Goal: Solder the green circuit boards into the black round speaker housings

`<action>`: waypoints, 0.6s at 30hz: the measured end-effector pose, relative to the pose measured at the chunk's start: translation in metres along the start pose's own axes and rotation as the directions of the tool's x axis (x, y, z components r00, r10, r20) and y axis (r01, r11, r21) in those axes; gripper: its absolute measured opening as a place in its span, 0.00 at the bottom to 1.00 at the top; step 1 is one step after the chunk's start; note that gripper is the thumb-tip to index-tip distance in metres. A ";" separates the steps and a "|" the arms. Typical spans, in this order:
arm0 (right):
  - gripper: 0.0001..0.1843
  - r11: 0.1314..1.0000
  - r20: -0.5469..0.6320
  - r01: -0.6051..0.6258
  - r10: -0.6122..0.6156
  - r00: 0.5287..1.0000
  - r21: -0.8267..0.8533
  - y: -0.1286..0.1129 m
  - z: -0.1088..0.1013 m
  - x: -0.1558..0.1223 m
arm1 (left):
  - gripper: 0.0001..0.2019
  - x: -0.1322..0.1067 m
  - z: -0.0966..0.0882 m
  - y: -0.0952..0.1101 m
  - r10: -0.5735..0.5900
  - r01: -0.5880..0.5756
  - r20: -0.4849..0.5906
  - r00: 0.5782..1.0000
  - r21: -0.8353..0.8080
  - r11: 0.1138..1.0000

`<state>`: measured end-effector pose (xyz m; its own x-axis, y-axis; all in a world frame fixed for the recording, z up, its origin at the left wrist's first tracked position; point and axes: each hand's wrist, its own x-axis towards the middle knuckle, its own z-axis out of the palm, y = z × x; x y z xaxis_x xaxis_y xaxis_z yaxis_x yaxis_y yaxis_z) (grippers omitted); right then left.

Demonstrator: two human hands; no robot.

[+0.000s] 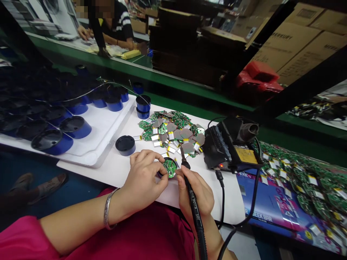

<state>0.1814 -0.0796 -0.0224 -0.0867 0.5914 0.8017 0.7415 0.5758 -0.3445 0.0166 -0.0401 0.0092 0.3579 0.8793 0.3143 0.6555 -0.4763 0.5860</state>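
Observation:
My left hand (145,177) is curled round a small round blue housing with a green circuit board (170,167) in it, pressing it on the white board (135,169). My right hand (195,193) grips a black soldering iron (191,196) like a pen. Its tip points up and left, just above the circuit board's right edge. A silver bangle sits on my left wrist.
A pile of green circuit boards with small batteries (173,131) lies just beyond my hands. A black soldering station (230,144) stands to the right. Blue-and-black round housings (52,141) fill a white tray on the left. More boards (303,180) lie far right. Another person (114,25) works across the green belt.

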 end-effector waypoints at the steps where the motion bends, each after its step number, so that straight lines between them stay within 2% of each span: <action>1: 0.27 1.000 -0.008 0.000 0.000 1.000 -0.001 0.000 0.000 0.000 | 0.06 0.001 0.000 0.001 -0.016 0.016 0.014 1.000 0.000 1.000; 5: 0.24 0.996 -0.041 -0.033 0.030 0.999 -0.087 -0.004 -0.001 -0.001 | 0.06 0.006 -0.002 0.004 -0.087 0.088 0.086 0.993 -0.011 0.996; 9: 0.20 0.964 -0.081 -0.237 0.228 0.970 -0.125 -0.007 -0.010 0.000 | 0.06 0.010 -0.005 0.004 -0.146 0.156 0.161 0.976 -0.050 0.987; 13: 0.14 0.923 -0.135 -0.385 0.384 0.913 0.024 -0.002 -0.025 0.010 | 0.06 0.012 -0.006 0.003 -0.174 0.193 0.200 0.964 -0.082 0.978; 16: 0.06 0.901 -0.180 -0.406 0.430 0.885 0.155 0.003 -0.035 0.024 | 0.06 0.012 -0.004 0.002 -0.173 0.195 0.205 0.963 -0.089 0.977; 18: 0.02 0.904 -0.178 -0.401 0.423 0.889 0.148 0.005 -0.039 0.033 | 0.06 0.012 -0.003 0.001 -0.171 0.193 0.206 0.963 -0.092 0.977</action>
<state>0.2082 -0.0798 0.0217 0.3545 0.6687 0.6536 0.6069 0.3672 -0.7049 0.0200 -0.0299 0.0162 0.3701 0.9277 0.0488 0.6482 -0.2955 0.7018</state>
